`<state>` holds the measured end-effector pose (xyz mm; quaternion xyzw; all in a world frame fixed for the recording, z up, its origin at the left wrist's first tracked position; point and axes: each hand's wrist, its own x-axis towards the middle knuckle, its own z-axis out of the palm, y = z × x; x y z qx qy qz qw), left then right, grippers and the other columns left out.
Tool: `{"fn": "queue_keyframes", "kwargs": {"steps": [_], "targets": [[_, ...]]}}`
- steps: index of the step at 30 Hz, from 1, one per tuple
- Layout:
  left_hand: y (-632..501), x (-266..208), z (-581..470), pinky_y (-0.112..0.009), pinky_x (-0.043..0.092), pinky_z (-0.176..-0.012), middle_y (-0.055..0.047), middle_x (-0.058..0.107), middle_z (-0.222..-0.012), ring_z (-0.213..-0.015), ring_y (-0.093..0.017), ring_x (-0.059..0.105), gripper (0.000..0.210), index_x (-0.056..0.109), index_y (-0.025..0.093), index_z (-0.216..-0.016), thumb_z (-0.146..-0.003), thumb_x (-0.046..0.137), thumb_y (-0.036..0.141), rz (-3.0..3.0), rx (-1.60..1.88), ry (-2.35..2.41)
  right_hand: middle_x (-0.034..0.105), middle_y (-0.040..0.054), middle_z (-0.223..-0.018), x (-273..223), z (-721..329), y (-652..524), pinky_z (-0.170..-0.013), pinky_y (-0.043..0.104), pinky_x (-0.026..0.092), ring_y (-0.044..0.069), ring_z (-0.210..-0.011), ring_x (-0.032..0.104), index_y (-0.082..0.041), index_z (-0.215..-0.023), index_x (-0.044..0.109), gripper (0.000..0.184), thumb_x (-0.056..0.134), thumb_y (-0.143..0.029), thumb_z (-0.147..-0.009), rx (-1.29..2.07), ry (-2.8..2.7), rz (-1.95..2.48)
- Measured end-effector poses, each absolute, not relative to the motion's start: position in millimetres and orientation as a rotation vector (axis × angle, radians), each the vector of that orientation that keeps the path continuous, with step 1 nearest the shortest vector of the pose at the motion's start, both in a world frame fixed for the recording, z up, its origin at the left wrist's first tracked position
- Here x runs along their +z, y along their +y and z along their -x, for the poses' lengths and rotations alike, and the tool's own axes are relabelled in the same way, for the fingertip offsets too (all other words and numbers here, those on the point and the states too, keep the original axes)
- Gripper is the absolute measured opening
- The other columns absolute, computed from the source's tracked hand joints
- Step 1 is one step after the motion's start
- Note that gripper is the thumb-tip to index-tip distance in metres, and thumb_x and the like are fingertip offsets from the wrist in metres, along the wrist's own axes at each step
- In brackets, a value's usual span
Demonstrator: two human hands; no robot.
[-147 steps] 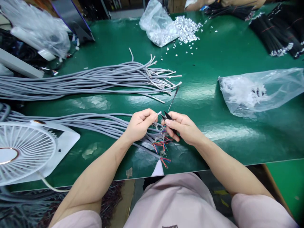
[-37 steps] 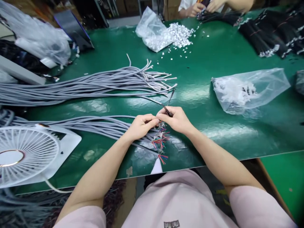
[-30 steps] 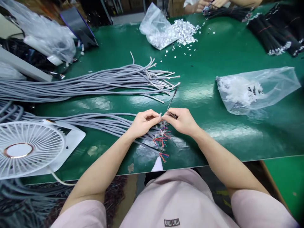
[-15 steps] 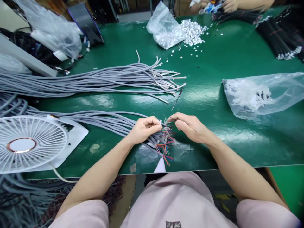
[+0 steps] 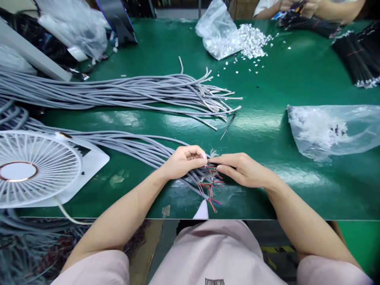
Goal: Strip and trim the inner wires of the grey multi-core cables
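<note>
My left hand (image 5: 188, 161) is closed in a pinch on the end of a grey cable, with a whitish bit showing at its fingertips. The cable itself is mostly hidden under the hand. My right hand (image 5: 243, 170) comes in from the other side, its index finger stretched to the left fingertips and the thumb a little apart. Below and between the hands fan out thin red, blue and green wires (image 5: 212, 188) from stripped ends, with frayed shield strands (image 5: 214, 152) above. Grey cables (image 5: 139, 148) run left from under my left hand.
Another bundle of grey cables (image 5: 133, 93) lies behind, a thin pointed tool (image 5: 228, 126) by its tips. A white fan (image 5: 44, 170) stands left. Bags of small parts (image 5: 219, 39) and white pieces (image 5: 317, 130) lie farther off. Across the table, a co-worker's hands (image 5: 308, 7) handle black cables (image 5: 356, 57).
My right hand has come down and left, so its index finger now meets the left fingertips. My left hand stays pinched. The whole view has shifted slightly.
</note>
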<state>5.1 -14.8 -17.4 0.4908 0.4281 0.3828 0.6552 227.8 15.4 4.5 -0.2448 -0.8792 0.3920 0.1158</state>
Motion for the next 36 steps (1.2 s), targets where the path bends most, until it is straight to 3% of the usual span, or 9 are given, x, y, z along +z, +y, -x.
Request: {"fn": "queue_keyframes", "kwargs": {"steps": [8,16,24,32,36], "targets": [[-14.1,-18.3,-5.1,-0.022,0.039,-0.061,0.0,0.055,-0.068,-0.062,-0.009,0.047,0.028,0.059,0.013,-0.07,-0.069,0.075,0.036,-1.133,0.866,0.93,0.071,0.0086,-0.098,16.4,-219.1,19.1,-0.07,0.025,0.044,0.016,-0.081,0.064,-0.016,-0.117,0.064,0.034,0.04,-0.028,-0.097,1.14,-2.691,0.677],[-14.9,-20.9,-5.3,-0.022,0.037,-0.06,0.0,0.053,-0.067,-0.062,-0.01,0.046,0.027,0.058,0.013,-0.071,-0.072,0.072,0.037,-1.19,0.863,0.921,0.068,0.0059,-0.085,18.9,-212.1,24.4,-0.063,0.023,0.037,0.013,-0.069,0.058,-0.015,-0.102,0.066,0.029,0.041,-0.028,-0.097,1.142,-2.745,0.608],[-15.3,-20.5,-6.3,-0.021,0.036,-0.057,0.001,0.052,-0.066,-0.06,-0.009,0.045,0.031,0.057,0.014,-0.072,-0.074,0.07,0.041,-1.228,0.826,0.93,0.067,0.0053,-0.081,12.8,-211.4,22.4,-0.061,0.023,0.036,0.012,-0.066,0.057,-0.015,-0.095,0.068,0.028,0.043,-0.028,-0.096,1.133,-2.722,0.593],[-12.8,-21.2,-7.7,-0.021,0.042,-0.058,0.0,0.059,-0.06,-0.056,-0.008,0.052,0.033,0.053,0.014,-0.073,-0.073,0.071,0.042,-1.12,0.823,0.97,0.071,0.0059,-0.094,13.4,-227.4,31.1,-0.069,0.023,0.042,0.014,-0.079,0.063,-0.017,-0.105,0.068,0.028,0.051,-0.034,-0.092,1.152,-2.513,0.731],[-14.3,-21.9,-12.1,-0.019,0.039,-0.054,0.001,0.058,-0.058,-0.053,-0.007,0.05,0.034,0.057,0.013,-0.072,-0.069,0.074,0.041,-1.121,0.862,1.024,0.06,-0.0016,-0.066,12.0,-214.0,31.9,-0.055,0.022,0.034,0.01,-0.057,0.047,-0.014,-0.094,0.068,0.031,0.066,-0.041,-0.079,1.129,-2.282,0.981]]}}
